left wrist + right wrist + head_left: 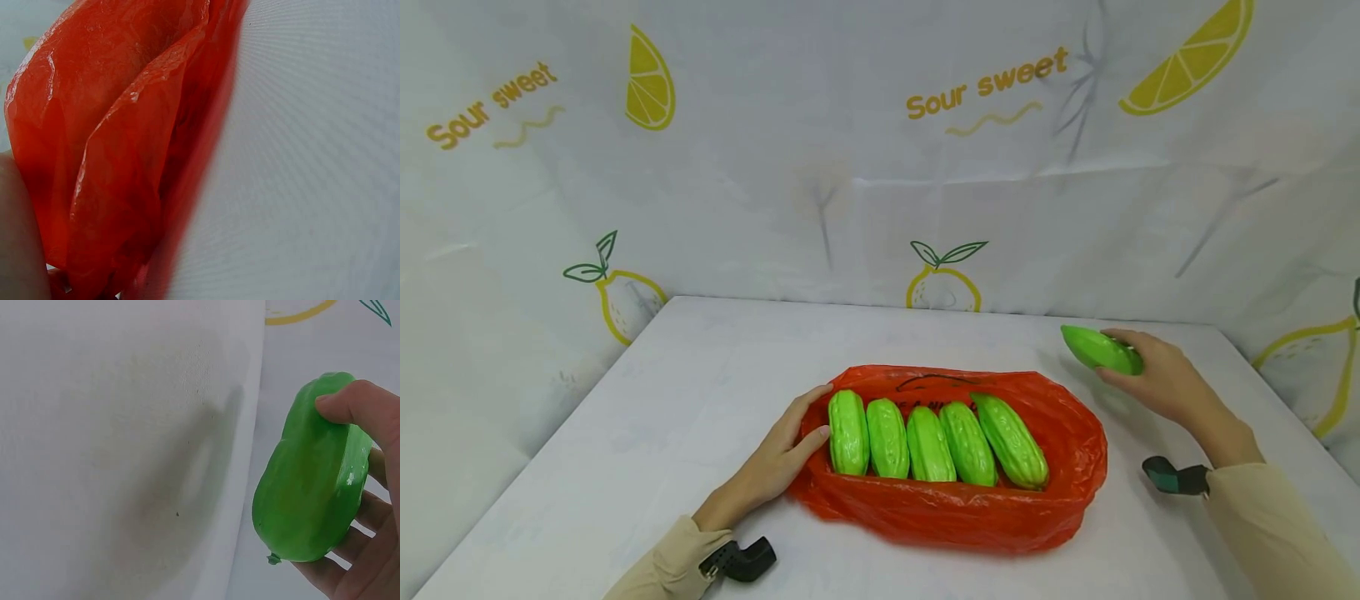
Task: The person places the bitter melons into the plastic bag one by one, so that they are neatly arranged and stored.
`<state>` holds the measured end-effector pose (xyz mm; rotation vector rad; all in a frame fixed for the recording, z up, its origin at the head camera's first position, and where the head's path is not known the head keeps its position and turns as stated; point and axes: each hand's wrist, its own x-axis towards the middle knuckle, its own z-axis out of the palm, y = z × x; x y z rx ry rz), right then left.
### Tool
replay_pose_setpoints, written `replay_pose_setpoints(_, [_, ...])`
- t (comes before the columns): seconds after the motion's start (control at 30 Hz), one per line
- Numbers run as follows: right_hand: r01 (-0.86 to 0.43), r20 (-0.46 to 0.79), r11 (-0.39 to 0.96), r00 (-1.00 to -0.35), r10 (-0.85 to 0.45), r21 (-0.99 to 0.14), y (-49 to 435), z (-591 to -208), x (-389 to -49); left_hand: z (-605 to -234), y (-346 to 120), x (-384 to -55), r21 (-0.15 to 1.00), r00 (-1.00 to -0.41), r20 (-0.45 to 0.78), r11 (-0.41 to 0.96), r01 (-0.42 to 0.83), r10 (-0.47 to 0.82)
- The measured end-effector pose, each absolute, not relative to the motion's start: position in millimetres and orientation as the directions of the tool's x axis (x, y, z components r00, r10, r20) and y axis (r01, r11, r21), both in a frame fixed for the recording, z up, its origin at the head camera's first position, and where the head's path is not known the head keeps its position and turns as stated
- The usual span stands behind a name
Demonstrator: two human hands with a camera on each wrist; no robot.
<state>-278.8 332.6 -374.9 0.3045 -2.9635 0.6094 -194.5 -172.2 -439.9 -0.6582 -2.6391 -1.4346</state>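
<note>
A red plastic bag [947,517] lies wide open on the table, with several ribbed green bitter melons [931,446] side by side in it. At the bag's left rim, my left hand [778,454] grips the plastic between thumb and fingers. The left wrist view shows red folds [125,169] close to a finger. To the right of the bag and above the table, my right hand [1157,375] holds another bitter melon [309,481]. Its thumb lies across the melon, and the other fingers wrap behind it.
The white table [625,467] meets a white backdrop [760,167] printed with lemons along its back edge. A black wrist device [745,560] sits on the left arm, and another one [1176,477] on the right.
</note>
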Motion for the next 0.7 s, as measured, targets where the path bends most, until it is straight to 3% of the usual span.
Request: replay_pose_setpoints(0.7, [-0.240,0.195,0.893,-0.965,-0.176,-0.381,322.0,-372.9,-258.9,-439.5,-172.1,-194.3,0.782,-0.906,0.262,0.477,0.401,0.333])
